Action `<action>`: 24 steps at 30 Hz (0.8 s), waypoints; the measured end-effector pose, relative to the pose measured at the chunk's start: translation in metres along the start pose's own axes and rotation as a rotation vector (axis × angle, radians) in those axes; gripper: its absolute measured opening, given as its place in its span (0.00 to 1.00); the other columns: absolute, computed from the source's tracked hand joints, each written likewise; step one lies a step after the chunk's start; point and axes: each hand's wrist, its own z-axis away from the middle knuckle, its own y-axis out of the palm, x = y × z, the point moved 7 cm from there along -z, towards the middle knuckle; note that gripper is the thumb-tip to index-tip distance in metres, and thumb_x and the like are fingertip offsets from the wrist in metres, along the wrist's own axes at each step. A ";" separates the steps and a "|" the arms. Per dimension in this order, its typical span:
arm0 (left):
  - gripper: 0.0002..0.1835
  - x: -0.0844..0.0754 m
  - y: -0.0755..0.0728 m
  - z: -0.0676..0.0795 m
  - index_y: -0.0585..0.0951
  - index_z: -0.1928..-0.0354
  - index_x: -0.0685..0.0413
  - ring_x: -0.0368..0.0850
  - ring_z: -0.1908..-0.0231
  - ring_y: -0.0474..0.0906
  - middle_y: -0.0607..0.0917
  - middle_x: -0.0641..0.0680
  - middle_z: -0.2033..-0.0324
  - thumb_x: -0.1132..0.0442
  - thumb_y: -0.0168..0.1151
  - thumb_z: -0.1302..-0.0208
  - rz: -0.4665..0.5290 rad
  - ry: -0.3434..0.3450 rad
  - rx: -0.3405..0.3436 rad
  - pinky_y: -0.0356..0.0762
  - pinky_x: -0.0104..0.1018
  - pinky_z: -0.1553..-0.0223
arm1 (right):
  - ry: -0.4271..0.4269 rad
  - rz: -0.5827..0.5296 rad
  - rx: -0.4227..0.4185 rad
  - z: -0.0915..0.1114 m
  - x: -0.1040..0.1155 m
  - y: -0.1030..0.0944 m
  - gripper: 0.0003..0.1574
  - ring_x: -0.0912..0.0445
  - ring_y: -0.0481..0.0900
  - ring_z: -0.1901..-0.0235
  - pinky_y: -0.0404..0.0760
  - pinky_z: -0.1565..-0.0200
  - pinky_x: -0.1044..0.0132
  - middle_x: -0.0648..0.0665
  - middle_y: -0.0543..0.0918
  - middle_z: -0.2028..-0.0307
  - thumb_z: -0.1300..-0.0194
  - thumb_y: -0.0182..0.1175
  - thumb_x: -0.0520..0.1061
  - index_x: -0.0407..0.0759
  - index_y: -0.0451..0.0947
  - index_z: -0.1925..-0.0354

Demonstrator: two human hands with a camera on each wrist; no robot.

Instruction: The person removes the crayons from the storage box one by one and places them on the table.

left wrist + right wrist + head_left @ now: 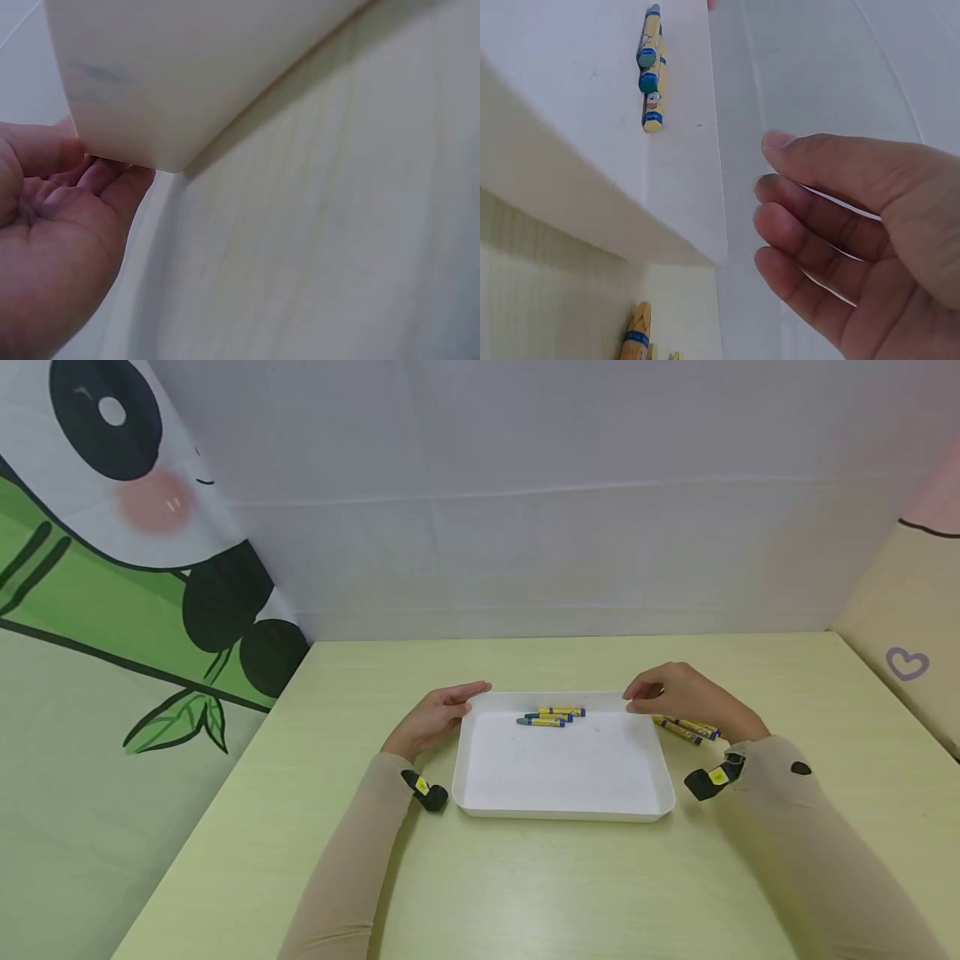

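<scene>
At the left grip (429,720), white tray (562,772); inside, three crayons (552,717)

White tray (562,777), blue-banded yellow crayons (542,722)

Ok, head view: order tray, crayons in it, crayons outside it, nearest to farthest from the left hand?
1. Tray: far left corner at the left hand.
2. Crayons inside: toward the tray's far side.
3. Crayons outside: past the tray's right side.
</scene>
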 end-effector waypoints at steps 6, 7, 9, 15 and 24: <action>0.26 0.001 0.000 -0.001 0.66 0.30 0.55 0.47 0.29 0.58 0.65 0.51 0.29 0.74 0.43 0.28 0.001 0.003 0.003 0.58 0.46 0.29 | -0.041 0.012 0.015 -0.014 0.014 0.009 0.11 0.57 0.80 0.64 0.80 0.61 0.64 0.47 0.86 0.64 0.38 0.65 0.42 0.37 0.84 0.58; 0.26 0.001 0.000 -0.002 0.66 0.30 0.55 0.47 0.29 0.58 0.65 0.51 0.29 0.74 0.42 0.28 0.002 0.002 0.002 0.58 0.46 0.29 | -0.045 0.017 0.019 -0.015 0.016 0.011 0.11 0.56 0.80 0.64 0.80 0.61 0.64 0.47 0.86 0.64 0.38 0.65 0.42 0.37 0.84 0.58; 0.26 0.001 0.000 -0.002 0.66 0.30 0.54 0.48 0.29 0.58 0.65 0.51 0.29 0.74 0.42 0.28 0.001 0.002 0.001 0.58 0.46 0.29 | -0.045 0.026 0.029 -0.019 0.019 0.014 0.11 0.56 0.80 0.64 0.80 0.60 0.64 0.47 0.86 0.64 0.38 0.65 0.42 0.38 0.84 0.59; 0.26 0.003 0.000 -0.004 0.66 0.30 0.55 0.47 0.29 0.58 0.65 0.51 0.29 0.75 0.42 0.28 0.006 0.001 -0.005 0.57 0.46 0.29 | -0.065 0.042 0.057 -0.027 0.027 0.022 0.11 0.56 0.80 0.63 0.80 0.60 0.64 0.46 0.86 0.64 0.39 0.65 0.42 0.37 0.84 0.58; 0.26 0.002 -0.001 -0.004 0.66 0.30 0.56 0.48 0.28 0.57 0.65 0.52 0.29 0.75 0.42 0.28 0.012 0.010 -0.010 0.57 0.46 0.29 | -0.124 0.053 0.095 -0.042 0.036 0.038 0.08 0.56 0.81 0.64 0.81 0.60 0.63 0.46 0.86 0.65 0.39 0.65 0.39 0.37 0.84 0.60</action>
